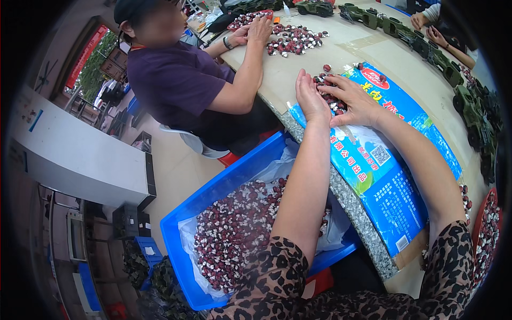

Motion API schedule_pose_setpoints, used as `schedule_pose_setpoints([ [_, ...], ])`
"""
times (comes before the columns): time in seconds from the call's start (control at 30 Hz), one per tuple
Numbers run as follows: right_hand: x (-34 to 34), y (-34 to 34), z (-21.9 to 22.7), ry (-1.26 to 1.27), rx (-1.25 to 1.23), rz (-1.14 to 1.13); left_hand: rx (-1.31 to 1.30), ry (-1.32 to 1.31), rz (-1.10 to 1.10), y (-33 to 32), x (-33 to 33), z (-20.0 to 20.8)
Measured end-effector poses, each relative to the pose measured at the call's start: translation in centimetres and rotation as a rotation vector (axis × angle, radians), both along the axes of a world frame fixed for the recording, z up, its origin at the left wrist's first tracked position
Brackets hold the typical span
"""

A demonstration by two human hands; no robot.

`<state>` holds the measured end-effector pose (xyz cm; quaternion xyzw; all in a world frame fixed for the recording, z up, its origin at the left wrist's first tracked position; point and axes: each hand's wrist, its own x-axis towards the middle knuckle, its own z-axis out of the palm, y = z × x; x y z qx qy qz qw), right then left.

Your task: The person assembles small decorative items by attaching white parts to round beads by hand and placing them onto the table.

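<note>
My left hand (313, 100) stands on edge at the left of a small heap of dark red and white pieces (337, 102), its fingers stretched out. From the other side my right hand (356, 101) curves over the heap, fingers apart, touching its upper pieces. The heap lies between my palms on a flattened blue printed packaging sheet (394, 184) at the table's edge. A few loose red pieces sit just beyond my fingertips. Whether any piece is inside my right palm is hidden.
Below the table edge, a blue plastic tub (173, 242) lined with white film holds many similar pieces. A person in a purple shirt (181, 80) handles another pile (296, 40) at left. Green toy vehicles (421, 45) line the far side. A red tray (478, 229) of pieces stands right.
</note>
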<state>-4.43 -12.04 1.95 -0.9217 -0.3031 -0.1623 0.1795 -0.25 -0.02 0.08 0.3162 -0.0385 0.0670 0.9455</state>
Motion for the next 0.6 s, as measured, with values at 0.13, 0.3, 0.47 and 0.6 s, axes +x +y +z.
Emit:
schedule_pose_setpoints([
  [0.13,-0.8,0.1,-0.4,0.023,0.013,0.002,0.147,0.052,0.004,-0.1,-1.5,0.4],
  [0.3,-0.1,0.2,-1.3,-0.024,-0.027,0.061,0.143,0.043,0.051,0.2,-0.7,-0.2],
  [0.47,0.4,-0.5,0.1,-0.215,-0.018,0.123,0.078,-0.011,0.043,-0.6,0.0,0.9],
  [0.6,0.6,-0.2,-1.2,-0.124,0.003,0.011,0.116,0.064,0.023,-0.6,-1.2,1.1],
])
